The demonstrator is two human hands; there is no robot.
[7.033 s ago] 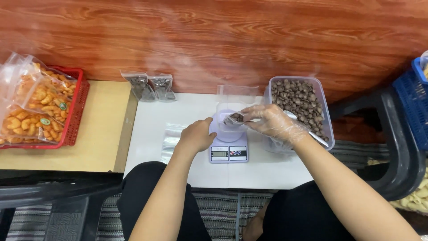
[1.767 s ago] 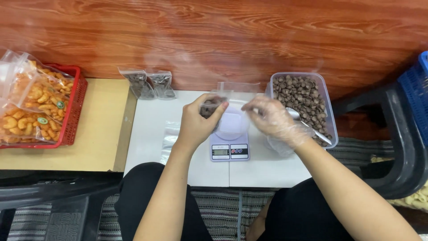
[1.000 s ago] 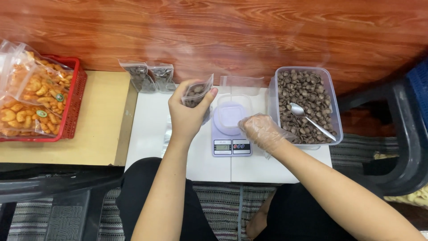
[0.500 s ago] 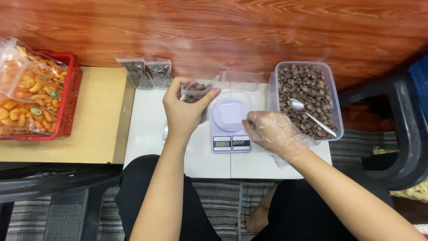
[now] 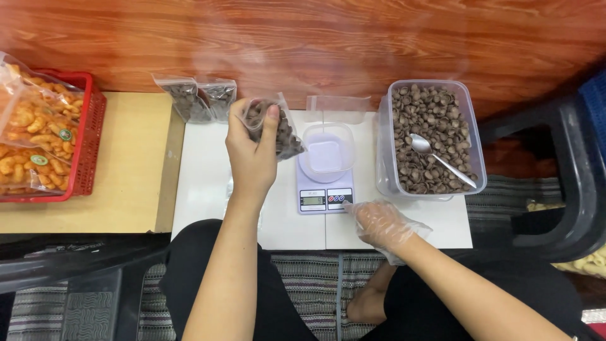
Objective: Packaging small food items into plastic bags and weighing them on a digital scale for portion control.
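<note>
Up above the table, the left hand (image 5: 251, 151) clutches a small clear bag (image 5: 276, 129) bulging with dark brown pieces.

A small snack-packing spot: a white digital kitchen scale (image 5: 324, 199) is sitting beside a clear plastic tub of brown pieces (image 5: 431, 140) and a red plastic basket of bagged orange snacks (image 5: 85, 148).

The left hand (image 5: 251, 155) covers part of the small clear bag of brown pieces (image 5: 278, 129), so its opening cannot be seen. The scale's display (image 5: 314, 200) is too small to read. The red basket (image 5: 88, 142) of snack packets is cut off by the left edge, and the blue crate (image 5: 596, 104) by the right edge.
</note>
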